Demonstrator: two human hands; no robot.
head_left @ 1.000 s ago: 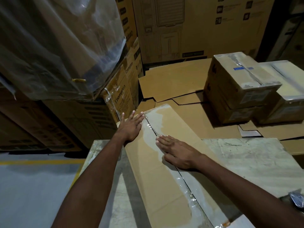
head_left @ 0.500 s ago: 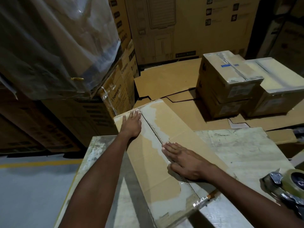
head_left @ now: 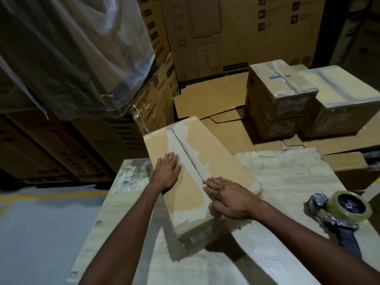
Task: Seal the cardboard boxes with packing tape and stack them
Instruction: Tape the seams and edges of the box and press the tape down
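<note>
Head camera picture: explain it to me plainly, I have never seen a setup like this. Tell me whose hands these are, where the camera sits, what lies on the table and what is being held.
There is no machine here. A person wears a camera on the head, and it looks forward and down, so the two bare arms come in from the bottom of the picture.

The left hand and the right hand both lie flat, fingers spread, on top of a cardboard box. They press on either side of its centre seam; neither hand grips anything.

The box rests on a pale, worn table. To the right on the same table lies a tape dispenser with a roll of clear tape, untouched.

Behind the table, sealed boxes stand stacked on flattened cardboard, and large cartons line the back.
</note>
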